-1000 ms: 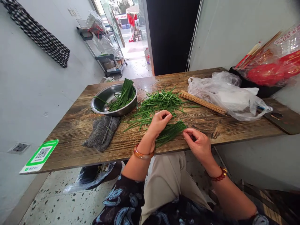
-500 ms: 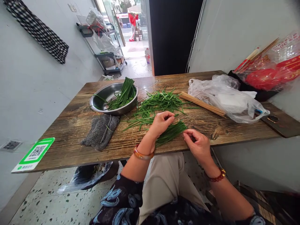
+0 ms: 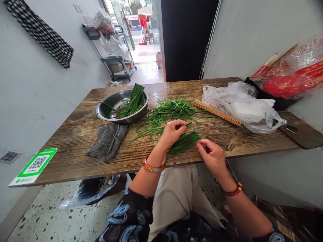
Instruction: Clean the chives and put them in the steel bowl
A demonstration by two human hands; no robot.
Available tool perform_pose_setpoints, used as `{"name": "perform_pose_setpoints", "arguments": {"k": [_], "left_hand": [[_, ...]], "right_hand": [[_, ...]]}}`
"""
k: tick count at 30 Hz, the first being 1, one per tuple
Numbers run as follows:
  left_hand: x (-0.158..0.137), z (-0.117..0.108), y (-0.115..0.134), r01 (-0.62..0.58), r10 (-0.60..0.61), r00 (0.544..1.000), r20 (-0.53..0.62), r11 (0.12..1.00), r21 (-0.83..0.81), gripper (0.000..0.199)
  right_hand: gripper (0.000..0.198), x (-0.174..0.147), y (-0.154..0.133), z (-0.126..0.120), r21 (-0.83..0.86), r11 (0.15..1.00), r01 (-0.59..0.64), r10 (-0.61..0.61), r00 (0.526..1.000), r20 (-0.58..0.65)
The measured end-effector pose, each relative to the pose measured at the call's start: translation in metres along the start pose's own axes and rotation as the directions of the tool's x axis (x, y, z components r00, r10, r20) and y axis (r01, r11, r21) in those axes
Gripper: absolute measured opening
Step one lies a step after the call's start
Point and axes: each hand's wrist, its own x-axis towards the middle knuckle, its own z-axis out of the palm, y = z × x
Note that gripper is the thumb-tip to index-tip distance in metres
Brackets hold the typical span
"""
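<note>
Garlic chives lie in a flat green bundle (image 3: 184,144) near the front edge of the wooden table. My left hand (image 3: 173,131) is bent over this bundle, thumb and index finger pinched, with a short bit of green at the fingertips. At the bundle's right end, my right hand (image 3: 211,153) pinches the chive tips between thumb and fingers. Whether a thin stick is also in that pinch, I cannot make out. Just beyond my hands spreads a loose pile of cut chives (image 3: 174,109).
A steel bowl (image 3: 101,112) holding more chives stands at left, with a grey cloth (image 3: 107,143) before it. To the right lie bamboo skewers (image 3: 218,113), a clear plastic bag (image 3: 242,106) and a phone-like dark slab (image 3: 300,134). A lined bin (image 3: 101,190) sits below the table.
Both hands keep almost the same pose on the chives. The view has shifted very slightly; nothing has visibly been picked up or let go.
</note>
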Motion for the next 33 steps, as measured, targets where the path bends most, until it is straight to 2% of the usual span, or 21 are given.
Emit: {"name": "perform_pose_setpoints", "arguments": {"k": [3,7,10,22,33], "left_hand": [[-0.0004,0.0003,0.0015,-0.046,0.047,0.999,-0.024,0.998,0.032,0.015],[-0.0016,-0.0002,0.007,-0.197,0.217,0.974,-0.068,0.955,0.221,0.012],[-0.0026,-0.0002,0.0099,-0.258,0.29,0.955,-0.063,0.917,0.303,0.015],[-0.0023,0.0001,0.0072,-0.238,0.296,0.952,-0.076,0.876,0.42,0.007],[-0.0023,-0.002,0.0071,-0.358,0.394,0.919,0.02,0.81,0.465,0.01]], "right_hand": [[0.021,0.0004,-0.0004,0.0,-0.005,1.0,0.006,-0.006,1.0,-0.003],[0.02,0.0012,-0.002,-0.0003,-0.009,1.0,-0.007,0.007,1.0,-0.005],[0.021,0.0018,-0.0029,-0.0005,-0.01,1.0,-0.016,0.016,1.0,-0.006],[0.02,0.0027,-0.003,0.0002,0.001,1.0,-0.022,0.022,1.0,0.001],[0.019,0.0045,-0.0034,0.0007,-0.002,1.0,-0.015,0.015,1.0,-0.001]]}}
